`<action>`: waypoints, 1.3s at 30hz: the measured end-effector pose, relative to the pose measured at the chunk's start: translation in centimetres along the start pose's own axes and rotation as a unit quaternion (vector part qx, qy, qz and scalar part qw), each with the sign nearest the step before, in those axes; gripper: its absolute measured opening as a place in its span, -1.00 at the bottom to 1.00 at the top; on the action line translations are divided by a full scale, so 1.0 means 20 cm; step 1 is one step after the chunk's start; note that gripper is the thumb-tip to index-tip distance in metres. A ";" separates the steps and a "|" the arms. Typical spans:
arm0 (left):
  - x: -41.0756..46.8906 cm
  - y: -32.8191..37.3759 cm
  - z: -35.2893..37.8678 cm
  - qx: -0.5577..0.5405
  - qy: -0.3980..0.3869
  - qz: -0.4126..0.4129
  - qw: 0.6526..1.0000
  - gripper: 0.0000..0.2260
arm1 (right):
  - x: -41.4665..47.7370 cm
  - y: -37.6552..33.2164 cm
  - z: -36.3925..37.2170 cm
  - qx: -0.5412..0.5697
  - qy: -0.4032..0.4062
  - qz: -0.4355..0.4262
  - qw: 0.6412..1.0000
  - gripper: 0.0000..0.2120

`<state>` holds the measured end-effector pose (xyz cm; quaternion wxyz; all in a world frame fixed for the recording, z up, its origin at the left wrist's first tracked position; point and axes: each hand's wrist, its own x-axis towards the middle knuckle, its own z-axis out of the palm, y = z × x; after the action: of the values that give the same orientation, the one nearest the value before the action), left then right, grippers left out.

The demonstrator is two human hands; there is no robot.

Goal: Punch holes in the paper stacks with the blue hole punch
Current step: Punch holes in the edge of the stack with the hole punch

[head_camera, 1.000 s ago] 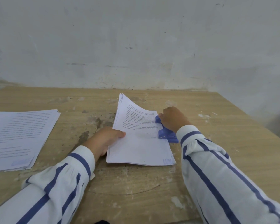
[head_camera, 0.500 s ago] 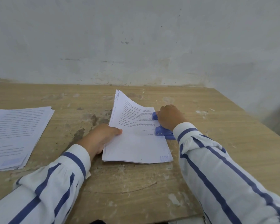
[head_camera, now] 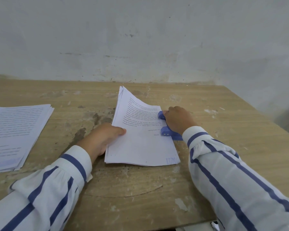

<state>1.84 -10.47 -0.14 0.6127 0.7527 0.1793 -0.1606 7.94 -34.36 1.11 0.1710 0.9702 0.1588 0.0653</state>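
Observation:
A stack of printed white paper [head_camera: 140,144] lies in the middle of the wooden table [head_camera: 140,194], its far left corner curling up. The blue hole punch [head_camera: 165,130] sits over the stack's right edge, mostly covered by my right hand [head_camera: 178,120], which presses down on top of it with curled fingers. My left hand [head_camera: 102,139] grips the stack's left edge, thumb on top of the sheets. Both arms wear white sleeves with blue stripes.
A second stack of printed paper [head_camera: 15,134] lies at the table's left side. A grey plastered wall [head_camera: 140,39] rises behind the table. The table's right edge [head_camera: 265,120] runs diagonally; its near edge is at the bottom right.
Both hands keep their hold on the stack and the punch. The view has shifted slightly, so everything sits a little lower left in the frame; the paper's position under the punch looks unchanged.

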 end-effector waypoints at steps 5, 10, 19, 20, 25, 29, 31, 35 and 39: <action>0.01 -0.01 0.00 -0.006 -0.001 0.002 1.000 -0.80 | -0.02 0.01 0.03 0.097 -0.010 0.009 0.995 -0.68; 0.03 -0.02 0.00 -0.002 0.000 0.008 1.000 -0.83 | -0.08 0.03 0.05 0.234 -0.002 0.008 0.972 -0.65; 0.02 -0.01 0.01 0.012 0.003 0.012 1.000 -0.81 | -0.09 0.03 0.05 0.273 0.017 0.012 0.962 -0.62; 0.02 -0.01 0.01 0.012 0.004 0.013 1.000 -0.82 | -0.09 0.03 0.06 0.270 0.019 0.012 0.963 -0.61; 0.02 -0.01 0.01 0.011 0.001 0.014 1.000 -0.85 | -0.06 0.04 0.11 0.253 0.037 0.027 0.966 -0.73; 0.02 -0.02 0.00 -0.001 -0.004 0.018 1.000 -0.91 | -0.07 0.03 0.11 0.287 0.039 0.037 0.956 -0.84; 0.02 -0.03 0.00 -0.002 -0.007 0.021 1.000 -0.93 | -0.07 0.02 0.10 0.339 0.040 0.062 0.938 -0.89; 0.02 -0.02 0.00 0.000 -0.006 0.019 1.000 -0.85 | -0.07 0.03 0.09 0.315 0.024 0.061 0.947 -0.84; 0.01 -0.02 0.00 0.002 -0.006 0.017 1.000 -0.83 | -0.05 0.03 0.11 0.258 0.009 0.060 0.964 -0.86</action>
<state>1.77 -10.41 -0.51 0.6150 0.7559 0.1621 -0.1550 7.52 -35.93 -0.72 -0.0912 0.9885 0.1130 0.0414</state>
